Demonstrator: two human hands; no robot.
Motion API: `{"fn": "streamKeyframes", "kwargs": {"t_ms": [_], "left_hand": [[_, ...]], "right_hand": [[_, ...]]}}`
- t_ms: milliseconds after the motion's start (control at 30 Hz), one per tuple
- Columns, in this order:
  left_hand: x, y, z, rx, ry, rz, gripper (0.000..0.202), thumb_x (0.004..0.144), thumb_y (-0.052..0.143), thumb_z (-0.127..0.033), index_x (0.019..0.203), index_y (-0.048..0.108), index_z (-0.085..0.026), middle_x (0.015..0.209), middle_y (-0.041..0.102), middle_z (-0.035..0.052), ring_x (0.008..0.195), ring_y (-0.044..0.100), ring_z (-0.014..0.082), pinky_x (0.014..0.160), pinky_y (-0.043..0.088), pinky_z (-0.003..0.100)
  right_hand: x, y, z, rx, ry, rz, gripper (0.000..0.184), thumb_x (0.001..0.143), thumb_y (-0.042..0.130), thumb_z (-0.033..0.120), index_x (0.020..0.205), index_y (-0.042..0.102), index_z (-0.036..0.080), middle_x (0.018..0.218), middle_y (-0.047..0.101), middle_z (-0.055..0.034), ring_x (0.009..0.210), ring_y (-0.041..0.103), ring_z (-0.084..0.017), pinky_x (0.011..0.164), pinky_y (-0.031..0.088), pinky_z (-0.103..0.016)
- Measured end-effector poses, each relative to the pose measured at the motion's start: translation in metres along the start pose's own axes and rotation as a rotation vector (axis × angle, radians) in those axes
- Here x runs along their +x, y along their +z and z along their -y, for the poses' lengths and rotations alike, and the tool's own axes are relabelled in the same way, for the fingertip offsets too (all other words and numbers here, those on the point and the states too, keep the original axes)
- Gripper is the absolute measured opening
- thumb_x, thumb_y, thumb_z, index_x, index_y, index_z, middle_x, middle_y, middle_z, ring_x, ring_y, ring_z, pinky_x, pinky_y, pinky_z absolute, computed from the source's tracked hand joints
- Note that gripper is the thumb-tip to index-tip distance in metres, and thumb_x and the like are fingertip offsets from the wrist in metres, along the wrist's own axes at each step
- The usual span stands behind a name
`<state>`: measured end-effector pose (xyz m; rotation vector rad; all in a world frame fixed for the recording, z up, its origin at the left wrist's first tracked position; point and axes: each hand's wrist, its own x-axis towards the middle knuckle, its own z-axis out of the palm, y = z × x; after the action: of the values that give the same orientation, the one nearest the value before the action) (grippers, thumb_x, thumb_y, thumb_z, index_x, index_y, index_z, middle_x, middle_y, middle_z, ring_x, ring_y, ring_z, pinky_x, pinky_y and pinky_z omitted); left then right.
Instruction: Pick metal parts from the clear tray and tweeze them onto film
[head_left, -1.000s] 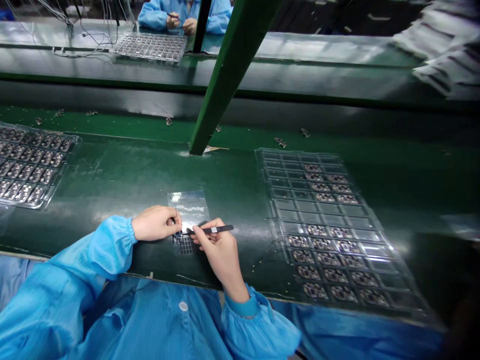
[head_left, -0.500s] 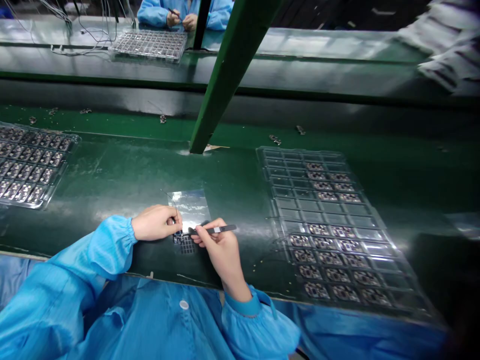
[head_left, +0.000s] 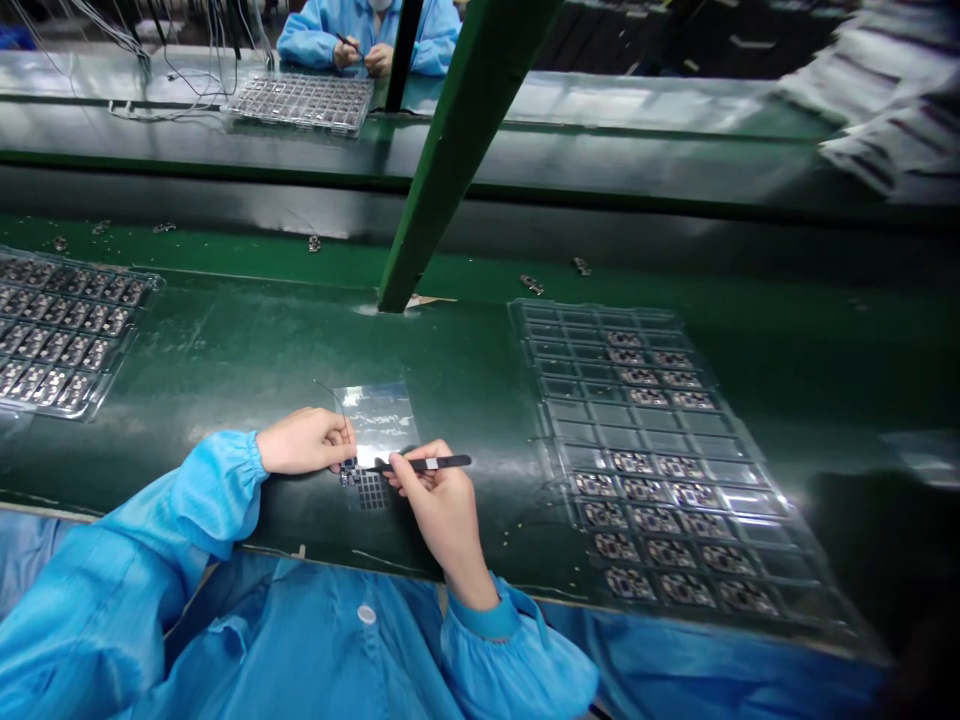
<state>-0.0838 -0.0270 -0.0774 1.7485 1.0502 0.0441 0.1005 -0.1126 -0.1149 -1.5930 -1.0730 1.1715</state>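
My left hand [head_left: 307,441] is closed in a pinch at the upper edge of a small circuit board [head_left: 349,477]. A thin dark wire [head_left: 342,398] sticks up by these fingers. My right hand [head_left: 439,493] grips black tweezers [head_left: 447,462], their tips pointing left toward the board. Under both hands lies a clear plastic sheet [head_left: 379,405] bearing a grid of small dark squares [head_left: 372,491] at its near end. Whether the tweezer tips touch the board or a square is too small to tell.
To the right stands a clear compartment tray [head_left: 570,405], partly filled with circuit boards; another tray [head_left: 71,330] is at the left. A green post [head_left: 450,170] rises behind the sheet. Loose boards [head_left: 532,285] lie farther back. Across the bench, a person in blue works beside a tray [head_left: 300,103].
The view has shifted slightly. My left hand has drawn a little left of the tweezers, uncovering more of the board. Both hands keep their grips.
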Motion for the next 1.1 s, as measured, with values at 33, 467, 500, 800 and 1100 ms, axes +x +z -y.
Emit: {"fn": "streamKeyframes", "kwargs": {"t_ms": [33,467,500,800,1100], "left_hand": [[0.000,0.000,0.000,0.000,-0.001,0.001,0.010,0.084,0.055,-0.024,0.078,0.059,-0.016,0.062,0.069,-0.0002,0.062,0.068,0.0138,0.059,0.045,0.019],[0.000,0.006,-0.001,-0.066,-0.005,-0.004,0.010,0.084,0.055,-0.025,0.080,0.058,-0.016,0.062,0.069,-0.0008,0.062,0.068,0.0137,0.056,0.045,0.019],[0.001,0.008,-0.001,-0.088,-0.016,0.008,0.011,0.084,0.055,-0.026,0.081,0.058,-0.016,0.062,0.069,-0.0005,0.061,0.067,0.0138,0.054,0.045,0.019],[0.004,0.016,0.001,-0.165,-0.077,0.066,0.020,0.084,0.053,-0.032,0.086,0.059,-0.013,0.065,0.070,0.0045,0.055,0.065,0.0146,0.042,0.044,0.018],[0.004,0.016,0.000,-0.134,-0.065,0.065,0.023,0.084,0.052,-0.036,0.085,0.059,-0.014,0.065,0.069,0.0041,0.058,0.067,0.0166,0.044,0.045,0.018]], "right_hand": [[0.000,0.000,0.001,-0.030,-0.004,0.009,0.033,0.078,0.067,0.052,0.076,0.052,0.021,0.068,0.070,-0.0047,0.064,0.069,-0.023,0.057,0.052,-0.031],[0.004,-0.006,0.003,0.274,0.017,-0.023,0.039,0.070,0.074,0.053,0.072,0.053,0.020,0.061,0.069,-0.0017,0.060,0.069,-0.020,0.060,0.056,-0.032],[0.003,-0.006,0.003,0.283,0.010,-0.033,0.038,0.071,0.074,0.052,0.072,0.053,0.020,0.061,0.069,-0.0017,0.060,0.069,-0.020,0.061,0.056,-0.032],[-0.002,-0.003,0.003,0.241,0.000,-0.031,0.034,0.072,0.074,0.048,0.074,0.053,0.021,0.064,0.069,-0.0015,0.064,0.070,-0.021,0.064,0.057,-0.033],[-0.001,-0.003,0.002,0.206,-0.009,-0.025,0.033,0.073,0.073,0.047,0.075,0.054,0.020,0.065,0.069,-0.0024,0.061,0.068,-0.020,0.064,0.057,-0.033]]}}
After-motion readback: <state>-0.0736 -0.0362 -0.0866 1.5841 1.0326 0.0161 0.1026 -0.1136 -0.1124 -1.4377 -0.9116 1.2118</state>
